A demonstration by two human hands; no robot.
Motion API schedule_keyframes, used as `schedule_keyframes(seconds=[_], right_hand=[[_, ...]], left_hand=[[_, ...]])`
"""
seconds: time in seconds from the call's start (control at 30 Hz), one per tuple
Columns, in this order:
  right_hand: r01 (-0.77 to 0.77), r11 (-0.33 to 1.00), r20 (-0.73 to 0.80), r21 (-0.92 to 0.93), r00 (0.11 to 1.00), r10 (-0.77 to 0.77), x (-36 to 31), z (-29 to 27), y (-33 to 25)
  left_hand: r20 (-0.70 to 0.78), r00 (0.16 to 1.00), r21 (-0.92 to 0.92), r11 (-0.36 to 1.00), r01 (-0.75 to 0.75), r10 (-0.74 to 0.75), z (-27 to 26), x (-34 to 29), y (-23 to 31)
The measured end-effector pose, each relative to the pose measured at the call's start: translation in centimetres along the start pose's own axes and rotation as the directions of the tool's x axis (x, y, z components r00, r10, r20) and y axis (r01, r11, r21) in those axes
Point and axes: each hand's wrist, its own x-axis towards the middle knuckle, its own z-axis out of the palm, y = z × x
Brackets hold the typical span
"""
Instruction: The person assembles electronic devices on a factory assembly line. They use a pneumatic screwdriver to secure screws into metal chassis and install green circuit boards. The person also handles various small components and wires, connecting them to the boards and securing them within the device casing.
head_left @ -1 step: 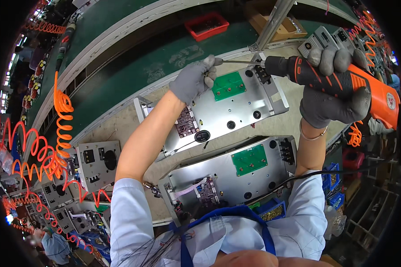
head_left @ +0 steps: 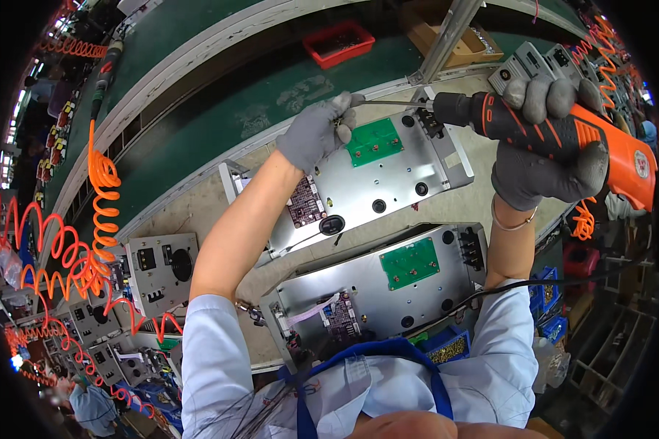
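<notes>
The orange-and-black power driver (head_left: 540, 136) extends sideways past the right end of the flat silver chassis (head_left: 410, 167), its slim metal bit (head_left: 394, 102) pointing left along the chassis's far edge.

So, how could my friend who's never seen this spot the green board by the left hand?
Find the worktable, where one silver metal unit lies farther from the person than another. On that farther unit, look for the flat green board just right of the gloved left hand. The nearer unit has a similar green board, but no hand is beside that one.
</notes>
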Motion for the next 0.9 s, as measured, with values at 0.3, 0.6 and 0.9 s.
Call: schedule_keyframes(seconds=[0.3, 0.6, 0.9], right_hand=[[0.034, 0.996, 0.177, 0.082, 0.983, -0.048, 0.2, -2.0, -0.1], [0.038, 0.993, 0.236, 0.113, 0.97, -0.064, 0.3, -2.5, -0.3], [-0.018, 0.998, -0.093, -0.063, 0.996, 0.012, -0.6, -0.1, -0.2]], left_hand=[[0.037, 0.998, -0.177, 0.983, 0.059, -0.053, 0.8, -0.6, 0.7], [-0.022, 1.0, -0.16, 0.987, -0.012, 0.008, 2.8, -1.1, 0.6], [-0.006, 0.998, -0.209, 0.976, 0.066, -0.069, 0.8, -0.2, 0.3]])
